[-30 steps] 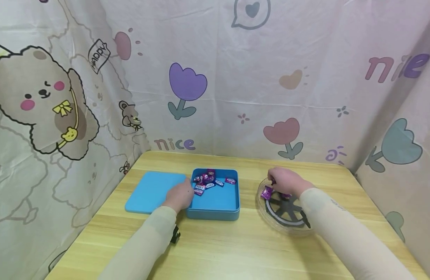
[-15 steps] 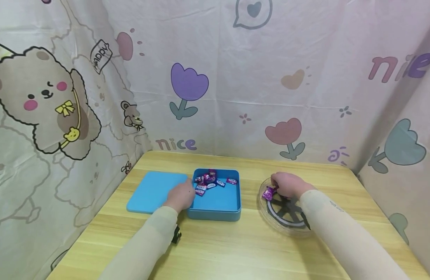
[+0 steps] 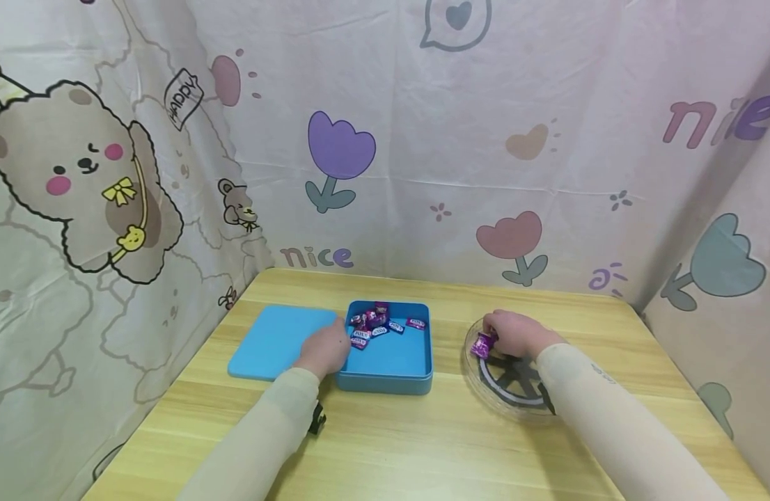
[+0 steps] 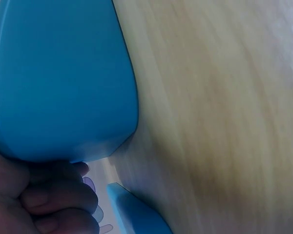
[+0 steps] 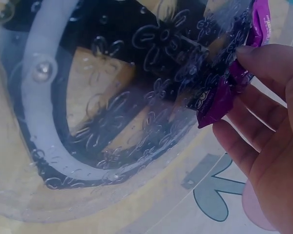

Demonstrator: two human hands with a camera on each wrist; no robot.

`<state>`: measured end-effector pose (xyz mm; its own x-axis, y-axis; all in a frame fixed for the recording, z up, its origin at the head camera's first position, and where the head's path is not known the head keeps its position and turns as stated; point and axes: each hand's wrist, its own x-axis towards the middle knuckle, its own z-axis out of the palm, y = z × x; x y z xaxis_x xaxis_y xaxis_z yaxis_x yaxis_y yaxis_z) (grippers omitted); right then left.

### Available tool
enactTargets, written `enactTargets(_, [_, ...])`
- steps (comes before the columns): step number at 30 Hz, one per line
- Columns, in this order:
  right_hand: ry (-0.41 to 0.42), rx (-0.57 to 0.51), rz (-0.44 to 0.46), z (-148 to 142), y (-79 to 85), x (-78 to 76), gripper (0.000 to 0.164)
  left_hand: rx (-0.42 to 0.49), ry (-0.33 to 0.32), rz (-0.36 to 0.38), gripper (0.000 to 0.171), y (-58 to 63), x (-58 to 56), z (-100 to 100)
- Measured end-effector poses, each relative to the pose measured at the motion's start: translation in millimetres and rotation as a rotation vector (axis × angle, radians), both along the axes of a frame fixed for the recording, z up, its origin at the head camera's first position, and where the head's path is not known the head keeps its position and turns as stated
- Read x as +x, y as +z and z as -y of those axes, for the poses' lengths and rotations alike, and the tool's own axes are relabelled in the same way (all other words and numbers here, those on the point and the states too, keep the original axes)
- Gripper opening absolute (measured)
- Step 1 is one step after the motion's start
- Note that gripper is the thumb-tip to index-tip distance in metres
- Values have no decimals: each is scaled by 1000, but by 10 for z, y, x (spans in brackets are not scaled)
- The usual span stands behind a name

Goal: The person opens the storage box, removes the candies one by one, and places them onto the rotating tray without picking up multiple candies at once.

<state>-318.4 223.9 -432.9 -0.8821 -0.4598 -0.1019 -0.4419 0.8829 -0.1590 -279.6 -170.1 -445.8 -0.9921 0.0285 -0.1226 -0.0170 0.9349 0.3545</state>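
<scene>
My left hand [image 3: 325, 348] is at the left wall of an open blue box [image 3: 385, 384]. In the left wrist view its curled fingers [image 4: 63, 195] grip the box's edge. Several purple-wrapped candies [image 3: 367, 321] lie at the back left inside the box. To the right, my right hand [image 3: 516, 332] reaches into a clear round dish [image 3: 479, 386]. Seen from the right wrist, thumb and fingers pinch a purple-wrapped candy [image 5: 217, 105] over the dish's embossed flowers. Another bright purple wrapper [image 5: 260, 22] shows just beyond the thumb.
A flat blue lid [image 3: 278, 341] lies left of the box. Under or in the dish shows a dark spoked shape with a white ring [image 3: 516, 400]. The wooden table [image 3: 397, 445] is bounded at the back by a printed curtain [image 3: 404, 229].
My right hand has come down slightly into the dish, covering a candy that showed beneath it. The left hand stays at the box, and the head view has shifted a little.
</scene>
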Motion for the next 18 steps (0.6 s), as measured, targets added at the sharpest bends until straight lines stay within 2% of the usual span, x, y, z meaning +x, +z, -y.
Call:
enactTargets(7, [9, -21, -30, -5, 48, 48, 23, -16, -11, -4, 54, -1, -1, -8])
enactTargets(18, [8, -55, -57, 39, 126, 79, 20, 11, -6, 2, 55, -7, -8, 5])
